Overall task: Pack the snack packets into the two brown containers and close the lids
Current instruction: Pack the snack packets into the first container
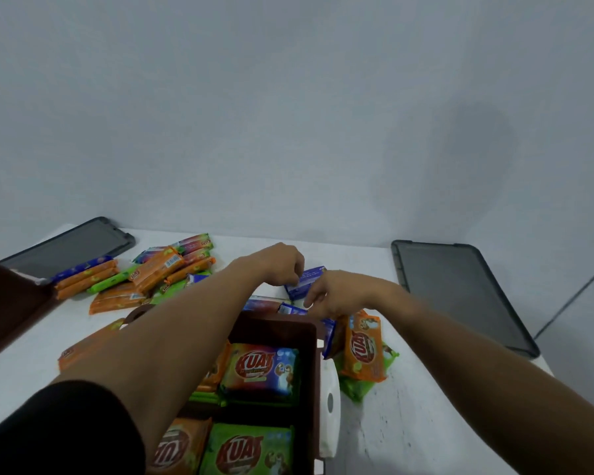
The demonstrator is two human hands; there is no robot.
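Observation:
A brown container (309,341) stands open below me, with orange, green and blue snack packets (261,371) lying inside. Beyond its far rim both my hands meet at a blue packet (306,281). My left hand (278,262) reaches over the container with fingers curled down, pinching the packet's near-left edge. My right hand (333,296) grips its right side from below. A second brown container (11,299) shows at the left edge, its inside hidden. A heap of orange, green and blue packets (151,272) lies at the back left. More packets (360,351) lie to the right of the near container.
Two dark grey lids lie flat on the white table, one at the back left (72,245), one at the right (460,293). A white latch (330,402) hangs on the near container's right wall. A pale wall stands behind the table.

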